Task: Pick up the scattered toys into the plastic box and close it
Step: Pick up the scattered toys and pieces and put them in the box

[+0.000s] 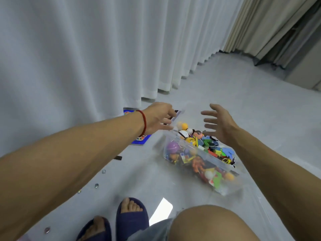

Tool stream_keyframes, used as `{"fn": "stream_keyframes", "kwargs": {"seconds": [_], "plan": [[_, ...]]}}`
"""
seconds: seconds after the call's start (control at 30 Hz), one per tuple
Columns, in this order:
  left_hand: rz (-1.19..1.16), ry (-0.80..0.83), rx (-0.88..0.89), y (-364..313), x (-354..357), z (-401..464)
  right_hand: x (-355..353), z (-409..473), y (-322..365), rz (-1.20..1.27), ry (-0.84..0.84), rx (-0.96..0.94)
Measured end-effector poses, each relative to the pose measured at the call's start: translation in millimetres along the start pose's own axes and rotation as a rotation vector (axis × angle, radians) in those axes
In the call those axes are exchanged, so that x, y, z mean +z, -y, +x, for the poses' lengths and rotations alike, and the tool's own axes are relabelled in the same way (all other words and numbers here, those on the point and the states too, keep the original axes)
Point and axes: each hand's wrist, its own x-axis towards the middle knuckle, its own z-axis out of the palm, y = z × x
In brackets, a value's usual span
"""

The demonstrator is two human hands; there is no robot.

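Beyond a bare knee [208, 223] and navy slippers [132, 216], the clear plastic box [224, 185] on the floor, long axis running near-right to far-left, brims with toys [205, 153], right hand [218, 124] splayed above, left hand [161, 117] pinching something blurred.

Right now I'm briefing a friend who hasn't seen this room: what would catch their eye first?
A clear plastic box crammed with bright toys sits on the pale floor, centre-right. Both hands reach over its far end: the left hand, with a red wrist cord, and the spread right hand. A blue book lies by the white curtain.
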Motion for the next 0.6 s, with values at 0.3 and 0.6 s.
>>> {"fn": "stream_keyframes", "kwargs": {"seconds": [0.3,0.6], "plan": [[0.333,-0.417,-0.157,98,-188,-45,178,17,-96,-0.563,0.502,-0.11],[0.92,-0.588,-0.196,285,-243,-62,289,66,-223,-1.479,0.824,-0.599]]}}
